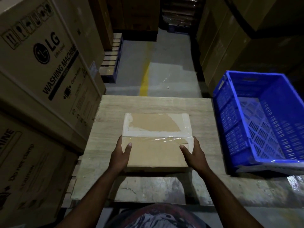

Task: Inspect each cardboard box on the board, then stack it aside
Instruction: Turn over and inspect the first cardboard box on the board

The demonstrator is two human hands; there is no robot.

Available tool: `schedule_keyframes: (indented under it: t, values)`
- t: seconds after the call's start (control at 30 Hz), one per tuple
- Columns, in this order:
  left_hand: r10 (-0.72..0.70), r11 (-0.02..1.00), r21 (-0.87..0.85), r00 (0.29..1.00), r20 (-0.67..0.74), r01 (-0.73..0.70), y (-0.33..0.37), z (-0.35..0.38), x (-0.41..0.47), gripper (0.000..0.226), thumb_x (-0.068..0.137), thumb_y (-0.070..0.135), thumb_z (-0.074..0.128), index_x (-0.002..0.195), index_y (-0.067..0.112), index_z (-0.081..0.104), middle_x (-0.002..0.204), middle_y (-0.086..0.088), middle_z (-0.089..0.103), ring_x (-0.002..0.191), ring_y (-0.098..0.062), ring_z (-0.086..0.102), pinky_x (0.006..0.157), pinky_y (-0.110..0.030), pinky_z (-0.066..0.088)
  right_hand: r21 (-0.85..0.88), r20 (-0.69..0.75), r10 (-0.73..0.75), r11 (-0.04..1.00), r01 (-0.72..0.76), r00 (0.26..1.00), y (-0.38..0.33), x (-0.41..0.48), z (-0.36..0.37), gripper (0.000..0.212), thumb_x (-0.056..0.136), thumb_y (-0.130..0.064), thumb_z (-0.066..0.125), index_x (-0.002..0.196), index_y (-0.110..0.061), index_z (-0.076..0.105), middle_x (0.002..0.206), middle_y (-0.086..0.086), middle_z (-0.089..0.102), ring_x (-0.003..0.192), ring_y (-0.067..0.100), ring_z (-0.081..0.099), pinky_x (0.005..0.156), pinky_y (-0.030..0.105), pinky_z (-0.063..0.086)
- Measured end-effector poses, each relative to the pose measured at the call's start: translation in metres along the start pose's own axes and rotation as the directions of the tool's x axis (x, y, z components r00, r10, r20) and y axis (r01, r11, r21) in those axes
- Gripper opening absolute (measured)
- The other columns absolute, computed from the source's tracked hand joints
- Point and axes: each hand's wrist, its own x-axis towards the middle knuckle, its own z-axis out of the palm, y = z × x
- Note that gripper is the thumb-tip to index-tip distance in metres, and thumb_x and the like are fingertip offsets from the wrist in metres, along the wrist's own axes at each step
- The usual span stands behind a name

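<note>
A flat brown cardboard box [156,139] lies in the middle of the pale wooden board [202,116]. White label remnants and clear tape cover its far half. My left hand [120,154] grips the box's near left edge, thumb laid on the top face. My right hand [192,153] grips the near right edge the same way, thumb on top. The fingers of both hands are hidden down the box's sides. The box rests flat on the board.
A blue plastic crate [256,122] stands at the board's right. Large washing machine cartons [41,66] are stacked tight on the left, more cartons [230,46] at the far right. A wooden pallet [111,58] and a floor aisle with a yellow line [144,79] lie ahead.
</note>
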Motion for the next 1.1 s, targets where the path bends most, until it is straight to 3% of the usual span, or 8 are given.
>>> schedule_keyframes:
  t: [0.2,0.37,0.53,0.7,0.8,0.87,0.97,1.1]
  values:
    - [-0.218,0.961,-0.174,0.976,-0.008,0.213,-0.019,0.004,-0.011,0.041,0.097,0.046,0.057,0.128,0.021,0.061,0.117,-0.002,0.066,0.113,-0.026,0.061,0.100,-0.040,0.048,0.196,0.028,0.086,0.976,-0.089,0.996,0.024,-0.020,-0.005,0.061,0.089,-0.054,0.067,0.142,-0.035,0.045,0.129,-0.010,0.061,0.112,0.007,0.061,0.092,0.038,0.056]
    - [-0.252,0.928,-0.274,0.967,0.044,0.254,-0.030,0.004,-0.033,0.065,0.093,0.062,0.052,0.143,0.022,0.049,0.133,0.000,0.056,0.125,-0.024,0.051,0.110,-0.037,0.037,0.243,0.066,0.201,0.947,-0.211,0.977,0.040,-0.043,0.000,0.060,0.093,-0.051,0.057,0.146,-0.027,0.045,0.136,0.001,0.059,0.115,0.012,0.059,0.097,0.035,0.049]
    - [-0.295,0.891,-0.358,0.955,0.007,0.278,-0.016,0.004,-0.036,0.053,0.102,0.045,0.045,0.145,0.014,0.048,0.136,-0.001,0.053,0.128,-0.026,0.050,0.113,-0.038,0.035,0.313,0.076,0.208,0.924,-0.221,0.975,0.024,-0.044,-0.003,0.064,0.083,-0.061,0.059,0.137,-0.027,0.054,0.129,-0.002,0.063,0.115,0.012,0.060,0.099,0.036,0.048]
    - [-0.215,0.848,-0.486,0.975,0.052,0.212,0.004,-0.017,-0.041,0.060,0.098,0.060,0.043,0.142,0.021,0.052,0.141,0.000,0.057,0.131,-0.019,0.051,0.116,-0.045,0.035,0.382,0.033,0.149,0.912,-0.150,0.988,-0.011,-0.048,-0.019,0.016,0.099,-0.049,0.051,0.110,-0.039,0.057,0.114,-0.014,0.060,0.105,0.004,0.056,0.095,0.038,0.044]
    - [-0.118,0.847,-0.515,0.991,0.057,0.130,0.022,-0.023,-0.050,0.044,0.104,0.049,0.034,0.133,0.025,0.056,0.123,0.008,0.064,0.115,-0.006,0.059,0.101,-0.031,0.045,0.369,0.015,0.063,0.927,-0.064,0.998,-0.027,-0.046,-0.032,0.037,0.089,-0.058,0.050,0.121,-0.039,0.056,0.118,-0.014,0.061,0.106,0.006,0.058,0.080,0.033,0.050]
    - [-0.041,0.876,-0.478,0.998,0.055,0.062,0.030,-0.025,-0.053,0.027,0.104,0.040,0.045,0.119,0.023,0.060,0.113,0.004,0.068,0.108,-0.013,0.065,0.091,-0.032,0.051,0.330,0.012,0.016,0.944,-0.019,1.000,-0.032,-0.043,-0.041,0.053,0.083,-0.048,0.055,0.134,-0.037,0.051,0.119,-0.011,0.063,0.107,0.011,0.062,0.072,0.030,0.053]
    - [0.014,0.925,-0.381,0.999,0.031,-0.001,0.039,-0.032,-0.057,0.049,0.078,0.040,0.063,0.121,0.019,0.056,0.113,0.000,0.069,0.103,-0.017,0.067,0.080,-0.036,0.056,0.227,-0.064,-0.027,0.973,0.041,0.998,-0.030,-0.038,-0.051,0.064,0.077,-0.032,0.061,0.139,-0.037,0.046,0.120,-0.006,0.062,0.107,0.020,0.063,0.081,0.048,0.059]
    - [0.011,0.915,-0.404,0.999,0.047,0.009,0.040,-0.042,-0.056,0.059,0.077,0.040,0.066,0.132,0.021,0.056,0.115,0.001,0.071,0.101,-0.018,0.070,0.084,-0.042,0.059,0.176,-0.103,-0.081,0.980,0.098,0.991,-0.029,-0.036,-0.053,0.062,0.084,-0.017,0.063,0.123,-0.061,0.046,0.126,-0.010,0.062,0.115,0.019,0.063,0.088,0.054,0.058]
